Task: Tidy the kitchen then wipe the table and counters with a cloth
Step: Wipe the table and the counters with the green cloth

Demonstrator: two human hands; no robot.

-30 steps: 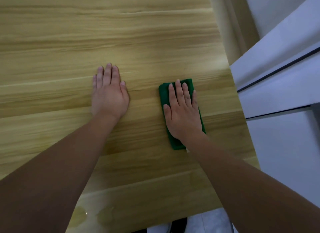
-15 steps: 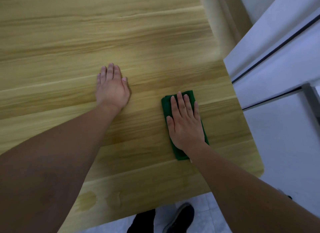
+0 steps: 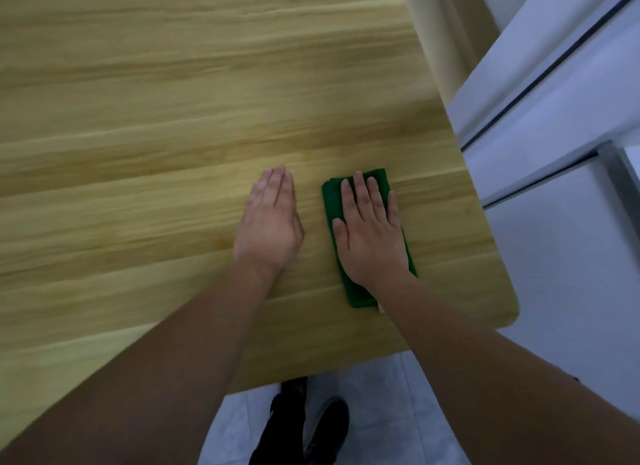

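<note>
While the right hand (image 3: 370, 236) presses flat, fingers straight, on the folded green cloth (image 3: 360, 293), the left hand (image 3: 268, 227) rests open-palmed just beside it on the wooden table (image 3: 138, 135).

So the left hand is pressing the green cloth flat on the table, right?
No, the head view shows the right hand pressing the green cloth flat on the table. The left hand rests on bare wood beside it.

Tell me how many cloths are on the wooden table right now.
1. A folded dark green cloth lies near the right edge of the light wooden table, pressed flat under the right hand. The left hand rests on bare wood beside it.
</note>
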